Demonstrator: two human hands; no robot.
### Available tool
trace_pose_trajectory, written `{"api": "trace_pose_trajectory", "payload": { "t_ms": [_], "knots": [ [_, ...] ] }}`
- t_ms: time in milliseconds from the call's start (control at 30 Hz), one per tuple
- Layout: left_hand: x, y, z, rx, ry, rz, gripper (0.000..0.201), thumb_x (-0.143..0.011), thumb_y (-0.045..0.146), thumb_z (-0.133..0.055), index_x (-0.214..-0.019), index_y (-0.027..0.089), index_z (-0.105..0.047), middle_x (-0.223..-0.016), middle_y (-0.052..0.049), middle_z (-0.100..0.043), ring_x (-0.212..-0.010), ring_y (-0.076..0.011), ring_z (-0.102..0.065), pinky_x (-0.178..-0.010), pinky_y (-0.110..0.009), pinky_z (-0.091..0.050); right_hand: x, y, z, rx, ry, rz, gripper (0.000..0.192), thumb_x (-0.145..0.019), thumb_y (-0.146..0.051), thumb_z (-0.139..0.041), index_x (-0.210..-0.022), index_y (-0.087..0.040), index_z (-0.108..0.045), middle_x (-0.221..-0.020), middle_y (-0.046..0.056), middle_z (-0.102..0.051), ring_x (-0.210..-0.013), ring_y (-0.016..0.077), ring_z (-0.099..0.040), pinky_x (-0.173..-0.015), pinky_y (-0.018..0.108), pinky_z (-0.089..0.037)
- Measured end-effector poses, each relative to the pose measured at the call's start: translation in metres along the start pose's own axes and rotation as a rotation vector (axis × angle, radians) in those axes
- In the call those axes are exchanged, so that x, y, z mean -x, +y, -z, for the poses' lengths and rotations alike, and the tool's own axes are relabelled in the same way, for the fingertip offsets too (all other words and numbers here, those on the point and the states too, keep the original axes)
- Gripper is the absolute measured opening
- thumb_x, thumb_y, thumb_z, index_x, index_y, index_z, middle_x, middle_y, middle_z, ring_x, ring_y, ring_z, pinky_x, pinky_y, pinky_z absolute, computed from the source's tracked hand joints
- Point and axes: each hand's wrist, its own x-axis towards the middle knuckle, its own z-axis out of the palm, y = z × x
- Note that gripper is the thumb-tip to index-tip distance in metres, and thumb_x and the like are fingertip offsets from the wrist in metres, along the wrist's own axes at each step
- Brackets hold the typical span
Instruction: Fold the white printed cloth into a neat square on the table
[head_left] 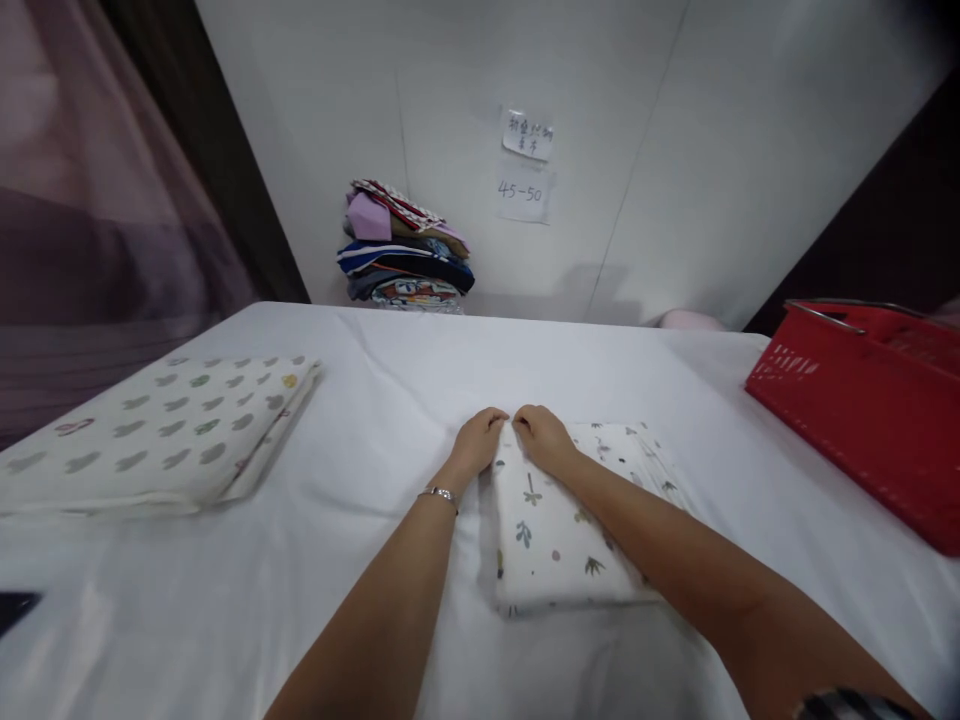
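A folded white cloth [551, 545] printed with small plants and dots lies flat on the white-covered table, right of centre. At its far left corner, my left hand [480, 442] pinches the edge with thumb and fingers together. Close beside it, my right hand [544, 438] has its fingertips closed on the same corner, and the two hands almost touch. My right forearm crosses over the cloth and hides part of its right side. A bracelet circles my left wrist.
Another folded cloth [172, 430] with grey cloud-like shapes lies at the left. A red plastic basket [862, 410] with a metal handle stands at the right. Behind the table's far edge rises a stack of folded fabrics [409, 250] against the wall. Paper notes [523, 190] hang there.
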Motion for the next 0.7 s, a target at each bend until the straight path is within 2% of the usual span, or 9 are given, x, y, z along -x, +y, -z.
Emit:
{"api": "trace_pose_trajectory", "payload": {
  "t_ms": [167,300,433,567,700],
  "knots": [
    [0.000,0.002,0.001,-0.051,0.007,-0.022,0.025,-0.083,0.022,-0.041,-0.095,0.022,-0.063,-0.099,-0.002,-0.066,-0.094,-0.0180,-0.058,-0.087,-0.031,-0.043,-0.002,0.000,0.002,0.028,-0.044,0.011,0.018,-0.085,-0.019,-0.042,-0.084,-0.020,-0.060,-0.084,0.004,-0.063,-0.080,0.0170,-0.053,-0.073,0.028,-0.037],
    [0.001,0.002,0.003,-0.047,0.015,-0.055,0.024,-0.082,0.024,-0.041,-0.089,0.023,-0.064,-0.095,-0.002,-0.067,-0.091,-0.0180,-0.059,-0.085,-0.030,-0.044,0.003,0.011,0.016,0.062,-0.085,0.005,0.021,-0.087,-0.028,-0.044,-0.094,-0.020,-0.063,-0.092,0.006,-0.066,-0.086,0.0186,-0.056,-0.078,0.030,-0.038],
    [0.001,0.001,0.004,-0.019,0.017,-0.058,0.023,-0.081,0.027,-0.043,-0.087,0.023,-0.065,-0.093,-0.001,-0.067,-0.089,-0.0183,-0.059,-0.083,-0.030,-0.044,0.026,0.045,0.048,0.109,-0.052,-0.056,0.028,-0.085,-0.033,-0.048,-0.105,-0.019,-0.062,-0.106,0.009,-0.065,-0.100,0.0220,-0.055,-0.091,0.036,-0.035],
    [0.000,-0.003,0.002,0.031,0.022,-0.051,0.025,-0.081,0.032,-0.044,-0.090,0.023,-0.065,-0.093,-0.001,-0.068,-0.088,-0.0186,-0.060,-0.081,-0.030,-0.045,0.059,0.091,0.086,0.159,0.103,-0.217,0.031,-0.084,-0.031,-0.047,-0.109,-0.019,-0.061,-0.115,0.009,-0.061,-0.108,0.0232,-0.051,-0.094,0.038,-0.035],
    [-0.001,-0.006,0.000,0.106,0.020,-0.041,0.030,-0.080,0.038,-0.045,-0.096,0.023,-0.066,-0.090,-0.001,-0.068,-0.083,-0.0183,-0.061,-0.077,-0.030,-0.046,0.084,0.122,0.104,0.120,0.217,-0.474,0.032,-0.082,-0.039,-0.046,-0.101,-0.019,-0.062,-0.103,0.008,-0.064,-0.088,0.0210,-0.057,-0.080,0.035,-0.042]
  ]
}}
